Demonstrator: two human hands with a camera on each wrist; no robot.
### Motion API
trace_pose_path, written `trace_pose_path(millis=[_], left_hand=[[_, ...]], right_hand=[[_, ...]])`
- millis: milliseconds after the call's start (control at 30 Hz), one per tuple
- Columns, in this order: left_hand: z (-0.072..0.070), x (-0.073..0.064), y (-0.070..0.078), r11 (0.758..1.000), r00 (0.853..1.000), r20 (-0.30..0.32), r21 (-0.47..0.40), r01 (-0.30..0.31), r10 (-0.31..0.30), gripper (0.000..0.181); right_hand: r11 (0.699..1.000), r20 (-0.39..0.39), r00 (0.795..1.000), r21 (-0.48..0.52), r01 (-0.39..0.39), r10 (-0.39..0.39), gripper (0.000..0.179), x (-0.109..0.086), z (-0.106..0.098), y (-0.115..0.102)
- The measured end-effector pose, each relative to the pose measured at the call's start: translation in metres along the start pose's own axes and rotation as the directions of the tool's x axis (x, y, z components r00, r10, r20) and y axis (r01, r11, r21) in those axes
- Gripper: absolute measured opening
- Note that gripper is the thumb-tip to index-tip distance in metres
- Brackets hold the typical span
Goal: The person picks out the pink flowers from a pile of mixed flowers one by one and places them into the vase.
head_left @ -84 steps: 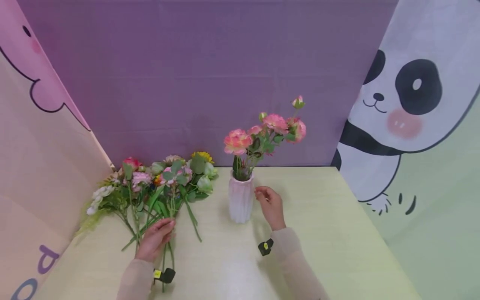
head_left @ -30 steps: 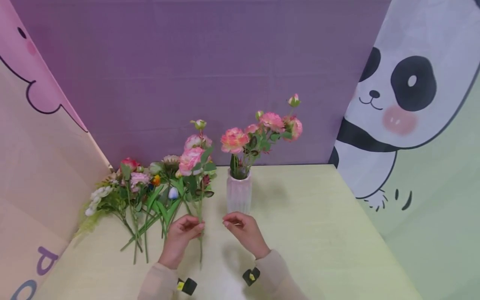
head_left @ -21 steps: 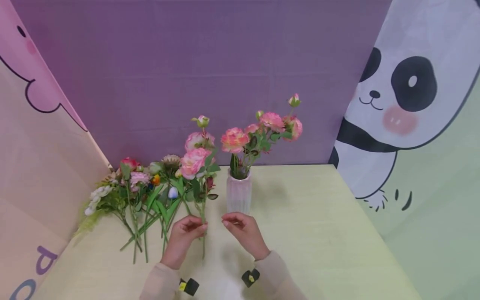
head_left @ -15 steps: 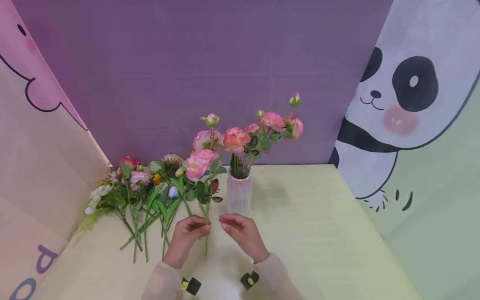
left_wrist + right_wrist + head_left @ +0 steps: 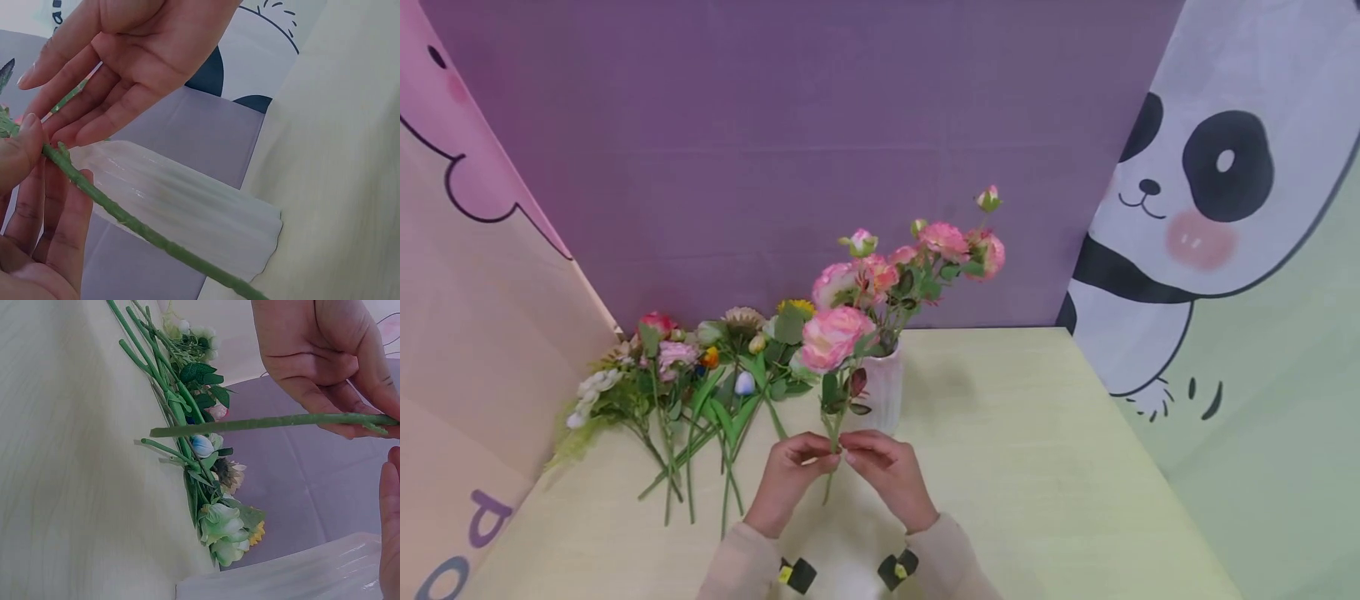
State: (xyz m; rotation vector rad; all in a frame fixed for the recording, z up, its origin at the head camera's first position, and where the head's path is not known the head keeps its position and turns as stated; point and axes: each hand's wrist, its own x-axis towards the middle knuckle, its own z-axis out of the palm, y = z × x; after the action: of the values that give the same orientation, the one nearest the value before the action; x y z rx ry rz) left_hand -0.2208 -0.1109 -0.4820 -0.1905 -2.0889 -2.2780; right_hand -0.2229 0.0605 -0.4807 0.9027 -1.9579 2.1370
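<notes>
from my seat at the feed, i see the left hand point(image 5: 793, 479) grasping the pink spray point(image 5: 835, 337), its stem pinched between thumb and fingertips low down. the blooms and leaves rise above that grip, leaning slightly to the right, and the bare lower end of the stem pokes out below the fingers. the right hand point(image 5: 895, 479) is released, its fingers relaxed, with the tips just beside the same stem, close to the left fingertips; i cannot tell whether they touch it.

in my head view the spray stands in front of the white and pink vase point(image 5: 886, 392), hiding part of its left side and overlapping the coral flowers point(image 5: 943, 242) standing in it. the vase is upright on the pale table point(image 5: 1037, 450), just beyond both hands.

off to the left of the left hand i have the flower pile point(image 5: 673, 358) lying on the table, heads toward the purple backdrop point(image 5: 850, 100) and stems toward the person. a blue and white tulip point(image 5: 745, 383) shows among them.
</notes>
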Motion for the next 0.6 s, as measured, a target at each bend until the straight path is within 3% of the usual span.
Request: trace_pose_path(millis=[333, 600], left_hand=[[0.009, -0.002, 0.002, 1.0, 0.996, 0.083, 0.015, -0.019, 0.018, 0.02], [0.018, -0.002, 0.002, 0.998, 0.989, 0.142, 0.031, -0.051, 0.046, 0.02]], right_hand=[[0.999, -0.038, 0.999, -0.037, -0.03, 0.029, 0.022, -0.003, -0.005, -0.001], [0.996, -0.031, 0.995, -0.01, 0.094, -0.094, 0.018, -0.007, -0.013, 0.005]])
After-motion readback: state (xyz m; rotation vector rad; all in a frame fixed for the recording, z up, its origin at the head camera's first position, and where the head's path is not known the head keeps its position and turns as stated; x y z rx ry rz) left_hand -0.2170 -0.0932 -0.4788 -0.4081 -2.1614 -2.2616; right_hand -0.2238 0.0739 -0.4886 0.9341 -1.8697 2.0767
